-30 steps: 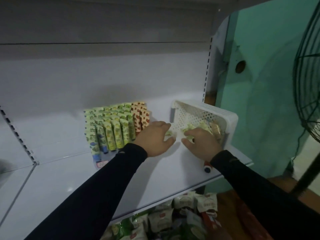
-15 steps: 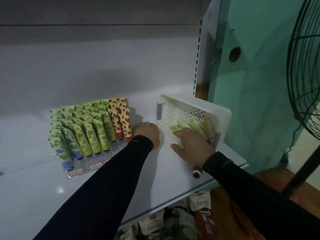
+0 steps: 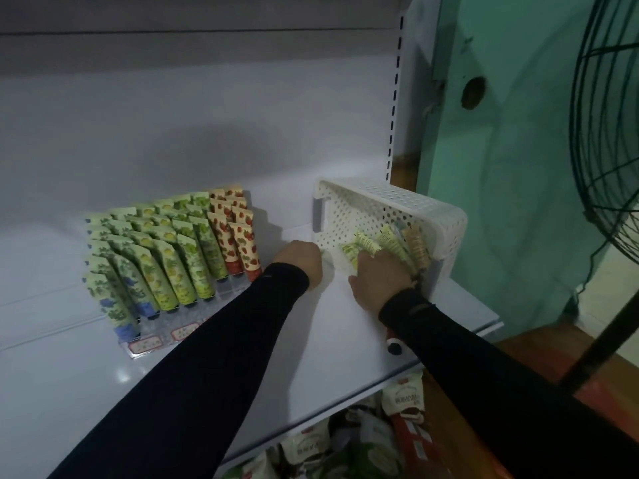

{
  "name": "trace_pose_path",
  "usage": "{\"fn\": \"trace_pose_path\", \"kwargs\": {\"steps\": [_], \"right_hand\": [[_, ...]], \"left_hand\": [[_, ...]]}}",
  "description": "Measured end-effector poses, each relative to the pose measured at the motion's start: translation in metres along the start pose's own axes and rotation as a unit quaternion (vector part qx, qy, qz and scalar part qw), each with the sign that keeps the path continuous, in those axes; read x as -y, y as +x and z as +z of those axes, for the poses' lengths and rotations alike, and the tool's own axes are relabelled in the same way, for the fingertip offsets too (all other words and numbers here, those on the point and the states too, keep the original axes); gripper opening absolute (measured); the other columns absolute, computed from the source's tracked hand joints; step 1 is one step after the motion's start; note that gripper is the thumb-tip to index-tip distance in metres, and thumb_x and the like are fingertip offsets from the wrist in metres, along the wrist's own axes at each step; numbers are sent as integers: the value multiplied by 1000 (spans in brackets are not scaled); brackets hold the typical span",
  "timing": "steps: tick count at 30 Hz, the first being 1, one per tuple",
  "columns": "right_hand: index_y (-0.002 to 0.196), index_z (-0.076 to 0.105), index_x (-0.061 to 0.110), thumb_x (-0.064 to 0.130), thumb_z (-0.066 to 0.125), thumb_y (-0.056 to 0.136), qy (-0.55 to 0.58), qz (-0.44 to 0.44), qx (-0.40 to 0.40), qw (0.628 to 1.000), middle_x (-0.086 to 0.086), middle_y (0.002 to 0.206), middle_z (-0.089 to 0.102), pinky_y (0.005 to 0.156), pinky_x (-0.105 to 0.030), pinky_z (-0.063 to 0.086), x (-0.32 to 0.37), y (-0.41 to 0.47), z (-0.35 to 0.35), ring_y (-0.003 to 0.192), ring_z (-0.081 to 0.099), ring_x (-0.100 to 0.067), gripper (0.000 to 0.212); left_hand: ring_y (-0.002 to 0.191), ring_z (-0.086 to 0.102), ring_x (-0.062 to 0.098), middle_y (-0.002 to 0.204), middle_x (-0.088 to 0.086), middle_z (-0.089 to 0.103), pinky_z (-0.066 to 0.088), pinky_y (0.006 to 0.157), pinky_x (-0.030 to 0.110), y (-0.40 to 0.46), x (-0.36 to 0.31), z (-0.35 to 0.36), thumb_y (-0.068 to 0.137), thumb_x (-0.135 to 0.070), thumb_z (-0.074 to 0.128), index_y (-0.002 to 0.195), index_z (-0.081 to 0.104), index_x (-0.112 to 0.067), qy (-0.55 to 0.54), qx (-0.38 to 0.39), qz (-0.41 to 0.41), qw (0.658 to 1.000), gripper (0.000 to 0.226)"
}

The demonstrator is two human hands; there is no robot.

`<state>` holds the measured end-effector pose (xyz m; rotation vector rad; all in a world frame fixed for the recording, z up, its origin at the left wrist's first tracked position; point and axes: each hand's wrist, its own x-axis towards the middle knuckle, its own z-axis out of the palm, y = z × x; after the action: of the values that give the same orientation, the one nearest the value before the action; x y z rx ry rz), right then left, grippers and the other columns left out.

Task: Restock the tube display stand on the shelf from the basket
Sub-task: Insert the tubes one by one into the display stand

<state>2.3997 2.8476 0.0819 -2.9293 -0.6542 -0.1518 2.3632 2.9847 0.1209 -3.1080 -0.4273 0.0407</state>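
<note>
Both hands have slid right since a second ago: the left hand point(image 3: 301, 261), fingers hidden so its grip cannot be told, sits at the basket point(image 3: 390, 202) mouth, while the right hand point(image 3: 380, 281) reaches inside, curled around green tubes point(image 3: 361, 245). Most slots of the stand point(image 3: 173, 257) look full; I judge only the front right slots and the basket's few tubes remain.

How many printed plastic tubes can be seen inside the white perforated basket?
4. Three green tubes fan out from the right hand; one beige tube lies rightmost in the white perforated basket. More may be hidden.
</note>
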Motion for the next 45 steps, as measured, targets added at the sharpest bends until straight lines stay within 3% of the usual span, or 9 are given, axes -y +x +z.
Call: {"fn": "trace_pose_path", "kwargs": {"steps": [7, 10, 17, 23, 30, 33, 38, 42, 45], "right_hand": [[116, 57, 7, 28, 47, 95, 43, 13, -3, 999, -17, 124, 51, 94, -45, 48, 9, 15, -1, 112, 53, -36, 31], [115, 57, 4, 20, 48, 96, 53, -1, -11, 999, -17, 121, 54, 93, -38, 48, 11, 16, -4, 110, 56, -33, 26], [129, 43, 5, 17, 43, 95, 83, -20, 3, 996, -19, 125, 52, 96, -39, 45, 9, 17, -6, 113, 53, -35, 36], [126, 48, 6, 21, 46, 94, 49, -45, 5, 998, -16, 126, 53, 98, -37, 44, 14, 29, -1, 115, 52, -31, 35], [115, 59, 4, 17, 44, 96, 120, -20, -122, 985, -18, 112, 63, 90, -36, 46, 19, 32, -14, 103, 58, -32, 28], [123, 59, 3, 21, 48, 97, 238, -6, -157, 959, -16, 119, 64, 94, -33, 43, 23, 20, -26, 112, 57, -32, 34], [107, 68, 12, 13, 65, 86, 475, 1, -135, 869, -4, 114, 66, 86, -22, 42, 31, -10, -42, 101, 59, -18, 22], [84, 65, 21, 3, 71, 76, 619, 19, -92, 780, -5, 96, 65, 80, -30, 49, 36, -44, -55, 88, 61, -19, 20], [78, 61, 20, 0, 71, 77, 644, -8, -84, 760, 3, 85, 61, 70, -24, 47, 40, -70, -64, 75, 57, -11, 23]], "left_hand": [[69, 49, 18, 86, 5, 49, 33, 46, 22, -31, 4, -20, 94, -5, 40, 86, 49, -8, -127, -40, 16, 991, 12], [65, 48, 15, 83, 3, 48, 34, 47, 23, -42, 10, -20, 95, -8, 39, 86, 48, -10, -164, -48, 17, 985, 13], [61, 43, 13, 75, 0, 45, 26, 48, 26, -64, 22, -21, 96, -13, 43, 90, 49, -9, -168, -83, 34, 982, 10], [61, 40, 13, 73, 0, 45, 24, 49, 26, -74, 34, -21, 96, -14, 43, 93, 55, -5, -164, -100, 37, 981, 15], [58, 46, 14, 73, 3, 51, 28, 48, 27, -80, 35, -22, 98, -15, 41, 95, 56, -4, -197, -95, 45, 975, 19], [59, 47, 17, 76, 6, 52, 34, 50, 29, -85, 33, -23, 99, -19, 42, 96, 54, -3, -228, -88, 48, 968, 20], [65, 53, 21, 86, 8, 58, 47, 51, 31, -101, 32, -24, 93, -20, 52, 104, 54, -7, -367, -72, 33, 927, 17], [66, 50, 19, 80, 4, 55, 41, 59, 28, -117, 34, -27, 87, -20, 60, 98, 52, -15, -499, -134, -33, 855, 14], [60, 47, 20, 69, 5, 51, 40, 57, 32, -130, 36, -31, 88, -21, 62, 85, 51, -13, -583, -189, -55, 788, 14]]}}
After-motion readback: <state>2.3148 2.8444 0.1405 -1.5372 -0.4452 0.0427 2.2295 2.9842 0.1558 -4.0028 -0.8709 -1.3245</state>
